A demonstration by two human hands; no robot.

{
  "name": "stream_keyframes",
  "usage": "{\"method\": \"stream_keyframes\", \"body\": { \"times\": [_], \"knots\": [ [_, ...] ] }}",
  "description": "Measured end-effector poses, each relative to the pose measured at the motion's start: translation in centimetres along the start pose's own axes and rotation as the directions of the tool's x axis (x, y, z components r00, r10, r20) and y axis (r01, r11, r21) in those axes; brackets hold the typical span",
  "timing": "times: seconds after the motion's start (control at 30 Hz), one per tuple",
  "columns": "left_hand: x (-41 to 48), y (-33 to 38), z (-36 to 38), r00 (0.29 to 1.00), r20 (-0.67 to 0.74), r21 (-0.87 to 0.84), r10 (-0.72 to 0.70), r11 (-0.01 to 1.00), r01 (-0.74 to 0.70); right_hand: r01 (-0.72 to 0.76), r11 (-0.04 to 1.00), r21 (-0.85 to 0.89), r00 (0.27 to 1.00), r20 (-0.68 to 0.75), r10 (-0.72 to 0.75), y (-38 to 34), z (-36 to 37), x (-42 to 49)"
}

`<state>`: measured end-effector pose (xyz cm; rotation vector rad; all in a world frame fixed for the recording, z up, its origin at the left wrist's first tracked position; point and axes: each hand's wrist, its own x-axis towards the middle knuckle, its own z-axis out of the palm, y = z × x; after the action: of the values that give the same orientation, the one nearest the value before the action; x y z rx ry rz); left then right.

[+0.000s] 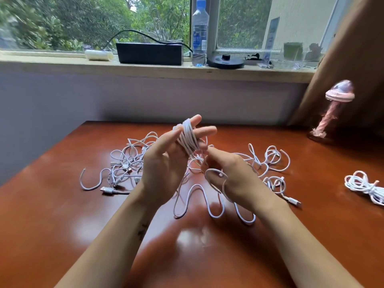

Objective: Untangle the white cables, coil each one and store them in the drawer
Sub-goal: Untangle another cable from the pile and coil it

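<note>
In the head view, the left hand [164, 165] is raised over the middle of the reddish wooden table [62, 215], palm turned inward and fingers [204, 132] held straight and slightly spread. A coil [188, 139] of white cable is wound in several turns round these fingers, and the thumb tip is laid against the windings; nothing is clenched. Just to the right, the right hand [236, 177] is held with its fingers curled, and the loose tail [207, 202] of the same cable is pinched at the fingertips directly below the coil. From there the tail is looped over the right thumb and is dropped onto the table in broad bends in front of the wrists. Behind and beside the hands a tangle of white cables [124, 163] is spread across the tabletop, with USB plugs seen at its left edge and more loops carried out to the right. One finished bundle [363, 187] is laid well apart, near the right edge of the table. A pink lamp [338, 96] is stood at the far right corner. On the windowsill [62, 63] a water bottle [200, 32], a black box [149, 53] and a white roll [98, 55] are lined up.
</note>
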<state>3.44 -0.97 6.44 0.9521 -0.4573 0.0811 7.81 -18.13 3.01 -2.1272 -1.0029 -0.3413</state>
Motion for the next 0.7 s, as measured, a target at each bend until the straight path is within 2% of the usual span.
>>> {"method": "stream_keyframes", "body": {
  "times": [0.1,0.23,0.3,0.37,0.43,0.5,0.57,0.63,0.7],
  "knots": [
    [0.0,0.0,0.0,0.999,-0.047,-0.021,-0.008,1.0,0.007,-0.072,0.997,-0.004,0.995,0.075,0.072,-0.1,0.1,0.0],
    [0.4,0.2,-0.9,0.992,-0.126,-0.108,0.013,0.994,-0.027,-0.014,0.997,-0.071,0.998,0.061,0.018,0.0,1.1,0.1],
    [0.4,0.3,-1.0,0.986,-0.168,-0.097,0.018,0.995,-0.034,0.012,0.996,-0.087,0.999,0.044,-0.008,0.0,1.4,0.1],
    [0.5,0.0,-0.8,0.982,-0.184,-0.005,0.032,0.999,-0.033,0.027,0.993,-0.111,0.999,0.02,-0.025,-0.1,1.6,0.2],
    [0.3,-0.6,-0.6,0.98,-0.173,0.252,0.095,0.967,-0.05,0.034,0.994,-0.109,0.999,-0.001,-0.034,-0.3,1.6,0.2],
    [0.1,-1.2,-0.6,0.982,-0.104,0.564,0.155,0.822,-0.07,0.025,0.995,-0.093,1.0,-0.012,-0.026,-0.5,1.2,0.2],
    [-0.2,-2.0,-1.2,0.992,0.021,0.766,0.127,0.635,-0.098,0.011,0.995,-0.095,1.0,-0.013,-0.012,-0.8,0.9,0.2],
    [-0.3,-2.7,-2.3,0.988,0.126,0.9,0.085,0.41,-0.15,-0.008,0.996,-0.088,1.0,0.012,0.009,-0.9,0.7,0.1],
    [-0.1,-3.0,-3.2,0.981,0.166,0.952,0.103,0.244,-0.187,-0.023,0.997,-0.073,0.999,0.035,0.026,-0.7,0.8,-0.1]
  ]
}}
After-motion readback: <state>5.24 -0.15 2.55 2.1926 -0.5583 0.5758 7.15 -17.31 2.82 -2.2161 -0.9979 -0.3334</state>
